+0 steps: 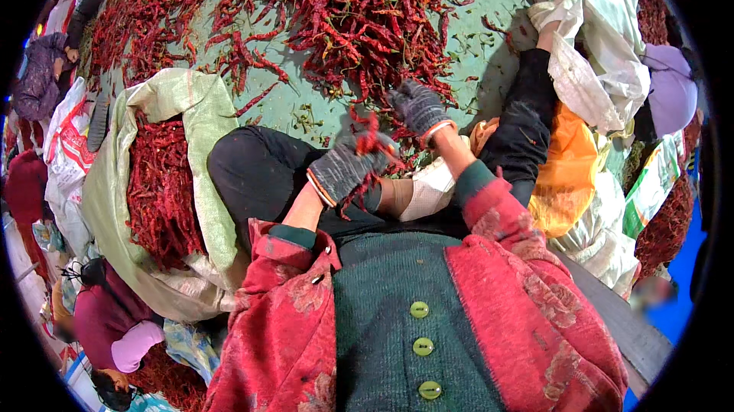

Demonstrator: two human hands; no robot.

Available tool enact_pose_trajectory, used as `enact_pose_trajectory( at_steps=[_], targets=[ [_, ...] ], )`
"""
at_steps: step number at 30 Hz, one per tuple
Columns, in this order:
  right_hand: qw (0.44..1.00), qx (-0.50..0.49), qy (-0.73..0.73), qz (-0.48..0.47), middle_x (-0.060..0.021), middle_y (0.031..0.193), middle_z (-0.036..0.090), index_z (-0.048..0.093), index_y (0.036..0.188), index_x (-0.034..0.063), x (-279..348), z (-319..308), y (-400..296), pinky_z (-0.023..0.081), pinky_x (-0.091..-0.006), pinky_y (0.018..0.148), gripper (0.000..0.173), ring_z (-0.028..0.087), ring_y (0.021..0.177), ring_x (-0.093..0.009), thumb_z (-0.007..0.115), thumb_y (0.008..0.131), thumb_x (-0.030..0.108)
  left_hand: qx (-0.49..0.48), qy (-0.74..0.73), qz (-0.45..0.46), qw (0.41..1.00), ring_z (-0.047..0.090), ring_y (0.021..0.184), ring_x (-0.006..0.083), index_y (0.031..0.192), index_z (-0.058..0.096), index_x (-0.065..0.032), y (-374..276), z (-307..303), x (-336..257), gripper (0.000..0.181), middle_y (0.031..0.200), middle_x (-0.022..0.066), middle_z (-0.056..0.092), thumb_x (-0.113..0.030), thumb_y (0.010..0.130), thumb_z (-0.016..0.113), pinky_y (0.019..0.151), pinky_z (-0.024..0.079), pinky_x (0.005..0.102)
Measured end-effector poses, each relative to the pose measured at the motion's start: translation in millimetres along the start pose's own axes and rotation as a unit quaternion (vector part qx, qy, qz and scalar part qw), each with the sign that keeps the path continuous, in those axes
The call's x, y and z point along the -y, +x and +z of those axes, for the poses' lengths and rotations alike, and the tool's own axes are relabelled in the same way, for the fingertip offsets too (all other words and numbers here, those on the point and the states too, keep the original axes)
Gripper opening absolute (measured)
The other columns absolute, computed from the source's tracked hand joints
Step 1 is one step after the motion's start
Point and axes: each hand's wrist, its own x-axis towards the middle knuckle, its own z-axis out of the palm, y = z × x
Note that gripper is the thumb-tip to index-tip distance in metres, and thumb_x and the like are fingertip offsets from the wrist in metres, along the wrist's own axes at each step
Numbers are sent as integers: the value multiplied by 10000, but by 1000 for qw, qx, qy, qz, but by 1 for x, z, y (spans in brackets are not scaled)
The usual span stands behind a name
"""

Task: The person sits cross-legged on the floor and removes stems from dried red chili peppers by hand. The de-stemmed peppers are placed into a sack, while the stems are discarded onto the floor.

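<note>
My left hand [351, 166], in a grey knitted glove with an orange-edged cuff, is closed around several red chilli peppers [367, 135] above my lap. Farther forward and to the right, my right hand [418, 107], gloved alike, is at the near edge of a large heap of red chilli peppers [367, 27]. Its fingertips point down and away, so whether it grips any pepper cannot be told. Loose stems and bits lie on the pale green ground sheet [275, 108] before me. More chillies lie between my legs.
An open woven sack [215, 108] full of red chillies [160, 182] stands at my left. At my right are a white woven sack [596, 16] and an orange bag [567, 171]. Other people sit at the left [103, 320] and right [671, 90] edges.
</note>
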Motion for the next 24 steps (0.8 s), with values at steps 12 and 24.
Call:
enact_pose_trajectory(
  at_steps=[12, 24],
  targets=[
    [983, 42, -136, -116, -154, 900, 614, 589, 969, 44, 63, -61, -36, 459, -411, 727, 282, 575, 857, -336, 604, 765, 238, -253, -35, -228, 940, 552, 677, 109, 903, 639, -48, 26, -12, -19, 220, 793, 18, 630, -197, 754, 703, 641, 444, 281],
    [964, 84, 248, -41, -131, 861, 625, 594, 973, 51, 56, -55, -25, 465, -326, 686, 247, 600, 770, -227, 607, 823, 245, -189, 124, -91, 970, 604, 785, 201, 1028, 603, -23, 22, -18, 11, 289, 924, 121, 642, -162, 780, 654, 696, 467, 328]
  ],
)
